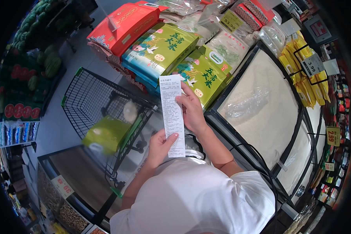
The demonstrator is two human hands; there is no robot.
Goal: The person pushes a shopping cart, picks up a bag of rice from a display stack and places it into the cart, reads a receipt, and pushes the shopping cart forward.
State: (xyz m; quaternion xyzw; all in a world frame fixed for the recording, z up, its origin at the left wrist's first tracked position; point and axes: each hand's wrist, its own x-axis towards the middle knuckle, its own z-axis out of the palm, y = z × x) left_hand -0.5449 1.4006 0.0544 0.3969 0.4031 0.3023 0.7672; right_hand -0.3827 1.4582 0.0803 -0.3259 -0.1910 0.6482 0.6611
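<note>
Receipt is pinched mid-view by right hand at its 2 o'clock edge and left hand at 7 o'clock; could be torn by uneven pull.

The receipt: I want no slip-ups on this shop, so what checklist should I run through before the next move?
1. Receipt held by left hand and right hand: ok.
2. Printed side facing the head camera: ok.
3. Every printed line legible: not ok; most are too small here.
4. Green bag inside the cart: ok.
5. Pale item in the cart identified: cannot tell; blurred.
6. A hand free for the cart: not ok; both hold the receipt.
</note>
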